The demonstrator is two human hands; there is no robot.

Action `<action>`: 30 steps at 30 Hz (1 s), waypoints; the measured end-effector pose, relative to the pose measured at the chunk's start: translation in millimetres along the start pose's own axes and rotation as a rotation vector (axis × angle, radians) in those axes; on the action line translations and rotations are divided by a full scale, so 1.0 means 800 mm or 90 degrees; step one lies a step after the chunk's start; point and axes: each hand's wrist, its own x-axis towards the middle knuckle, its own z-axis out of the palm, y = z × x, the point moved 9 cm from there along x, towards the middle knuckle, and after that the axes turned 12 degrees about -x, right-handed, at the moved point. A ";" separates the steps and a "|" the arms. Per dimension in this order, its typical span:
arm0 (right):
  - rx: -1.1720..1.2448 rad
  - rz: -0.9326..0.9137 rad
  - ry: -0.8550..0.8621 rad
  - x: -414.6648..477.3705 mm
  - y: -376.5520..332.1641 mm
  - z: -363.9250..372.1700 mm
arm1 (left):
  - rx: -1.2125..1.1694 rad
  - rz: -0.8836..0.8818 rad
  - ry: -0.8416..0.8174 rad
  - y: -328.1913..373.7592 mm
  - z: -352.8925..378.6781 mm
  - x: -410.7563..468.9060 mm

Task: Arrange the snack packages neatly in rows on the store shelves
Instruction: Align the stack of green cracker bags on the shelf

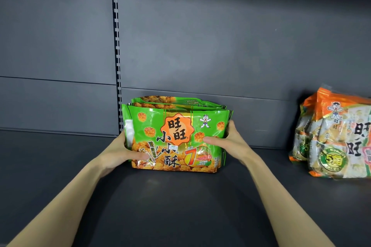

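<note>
Both hands, left hand (122, 151) and right hand (228, 139), clasp upright green snack bags (174, 136) on the dark shelf (180, 206); orange bags (337, 138) stand well apart.

Upright green snack packages (174, 136), stacked front-to-back

Shop: dark slotted shelving (118, 66), probably retail; branded snack packages (339, 138).

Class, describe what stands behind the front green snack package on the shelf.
More green packages stand behind the front green package; only their top edges show. Their number and lower parts are hidden. Beyond is the grey back panel.
</note>
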 end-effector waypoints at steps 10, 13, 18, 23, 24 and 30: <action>-0.019 0.004 -0.010 0.005 0.002 0.005 | -0.009 0.001 0.001 0.002 -0.001 -0.002; -0.030 0.001 -0.005 0.005 0.003 0.003 | 0.000 -0.010 0.006 -0.002 -0.003 -0.002; -0.076 0.009 -0.006 0.005 0.002 -0.001 | 0.013 -0.043 0.018 -0.009 -0.007 -0.005; -0.089 0.016 -0.008 0.003 -0.002 -0.002 | 0.019 -0.047 0.015 -0.005 -0.005 -0.007; -0.088 0.017 -0.007 0.002 -0.002 -0.002 | 0.016 -0.048 0.016 -0.005 -0.004 -0.008; -0.098 0.035 0.006 -0.002 0.000 -0.004 | 0.056 -0.028 0.084 0.003 -0.009 -0.013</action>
